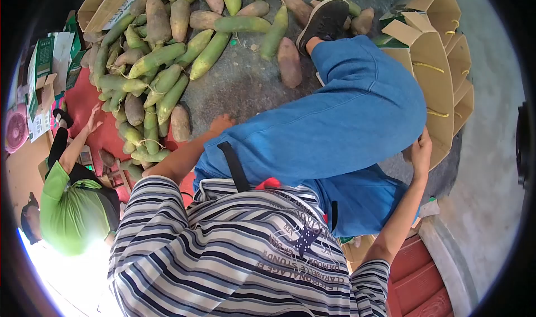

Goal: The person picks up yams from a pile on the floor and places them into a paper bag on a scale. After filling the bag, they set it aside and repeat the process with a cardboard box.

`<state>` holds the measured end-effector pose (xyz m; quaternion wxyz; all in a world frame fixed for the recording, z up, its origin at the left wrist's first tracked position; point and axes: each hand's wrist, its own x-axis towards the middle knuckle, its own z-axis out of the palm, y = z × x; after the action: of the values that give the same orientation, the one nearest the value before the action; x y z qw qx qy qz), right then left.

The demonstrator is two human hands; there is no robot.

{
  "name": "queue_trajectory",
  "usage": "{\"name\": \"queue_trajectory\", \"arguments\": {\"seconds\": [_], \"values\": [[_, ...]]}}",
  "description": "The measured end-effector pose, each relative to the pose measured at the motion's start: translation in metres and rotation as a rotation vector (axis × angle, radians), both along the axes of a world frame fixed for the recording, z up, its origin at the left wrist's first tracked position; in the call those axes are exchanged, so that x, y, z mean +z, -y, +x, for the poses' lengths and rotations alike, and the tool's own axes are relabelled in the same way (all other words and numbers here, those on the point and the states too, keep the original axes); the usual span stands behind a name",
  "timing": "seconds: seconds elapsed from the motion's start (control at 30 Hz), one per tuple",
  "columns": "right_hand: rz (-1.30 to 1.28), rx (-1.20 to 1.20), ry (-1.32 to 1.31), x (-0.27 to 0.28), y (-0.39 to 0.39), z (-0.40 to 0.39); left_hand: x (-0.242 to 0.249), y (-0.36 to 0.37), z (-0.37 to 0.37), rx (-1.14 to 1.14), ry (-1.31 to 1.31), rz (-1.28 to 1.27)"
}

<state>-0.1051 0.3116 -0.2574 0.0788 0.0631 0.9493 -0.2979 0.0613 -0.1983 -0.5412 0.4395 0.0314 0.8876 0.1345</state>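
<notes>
Cardboard box (441,93) gripped by right hand (420,152); left hand (222,121) bare on grey floor (245,85).

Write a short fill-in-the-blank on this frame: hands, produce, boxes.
1. The right hand touches a stack of flat cardboard ____.
2. The left hand reaches down beside the pile of green and brown produce on the ____.
3. The wearer's shirt is ____.
Missing words: boxes; ground; striped

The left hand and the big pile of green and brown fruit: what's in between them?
Only bare grey floor lies between the left hand and the pile of fruit in the head view; one brown fruit sits just beside the hand.
</notes>
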Motion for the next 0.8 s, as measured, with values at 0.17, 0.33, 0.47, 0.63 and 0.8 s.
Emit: {"name": "queue_trajectory", "arguments": {"seconds": [0.17, 0.33, 0.47, 0.63, 0.8], "values": [[0.017, -0.051, 0.034, 0.008, 0.008, 0.002, 0.005, 0.0, 0.007, 0.367, 0.152, -0.145], [-0.005, -0.101, 0.087, 0.008, 0.009, 0.0, 0.003, 0.006, 0.016, 0.57, 0.233, -0.135], [0.057, -0.048, 0.076, 0.013, 0.01, -0.002, 0.022, -0.001, 0.001, 0.623, 0.129, -0.06], [0.084, -0.041, 0.041, 0.01, 0.008, -0.003, 0.042, 0.016, -0.084, 0.449, -0.211, 0.039], [0.092, -0.034, 0.065, 0.014, 0.012, -0.002, 0.1, -0.001, -0.202, 0.576, -0.637, 0.251]]}}
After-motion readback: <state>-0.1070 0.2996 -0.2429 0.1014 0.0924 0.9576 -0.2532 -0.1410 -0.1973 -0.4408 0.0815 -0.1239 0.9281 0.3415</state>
